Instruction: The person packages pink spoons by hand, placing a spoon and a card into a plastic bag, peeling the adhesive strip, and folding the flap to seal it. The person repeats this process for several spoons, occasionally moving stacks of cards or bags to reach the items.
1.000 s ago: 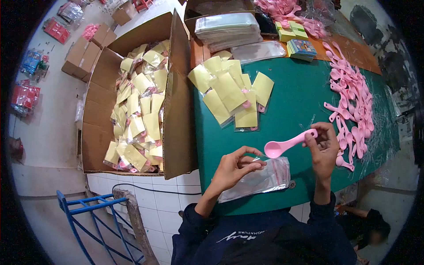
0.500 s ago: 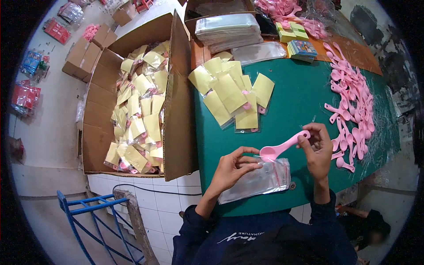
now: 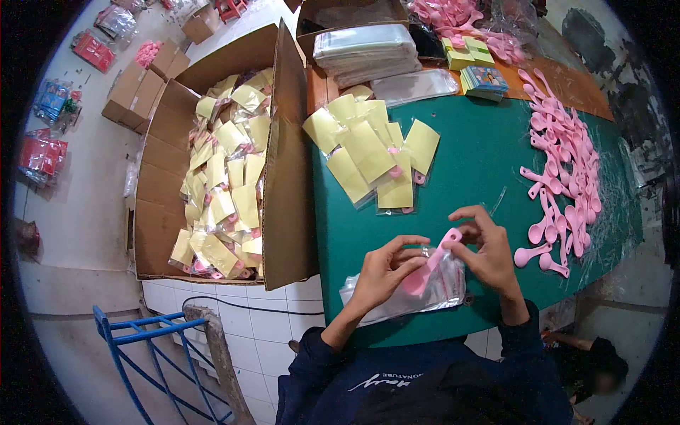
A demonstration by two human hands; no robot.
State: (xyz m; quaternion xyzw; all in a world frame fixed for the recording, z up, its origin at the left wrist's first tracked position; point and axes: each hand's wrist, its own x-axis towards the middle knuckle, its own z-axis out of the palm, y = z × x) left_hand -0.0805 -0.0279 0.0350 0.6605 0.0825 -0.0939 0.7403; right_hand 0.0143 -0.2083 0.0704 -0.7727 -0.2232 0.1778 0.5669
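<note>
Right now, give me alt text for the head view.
The right hand holds a pink spoon half inside a clear bag that the left hand pinches open over a green table. Yellow packets lie beyond; a cardboard box of them stands left, loose spoons right.

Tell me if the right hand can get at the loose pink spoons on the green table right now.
Probably yes: the spoon pile lies beside the right hand, nothing between. But its fingers grip a pink spoon partly in the clear bag the left hand holds.
</note>
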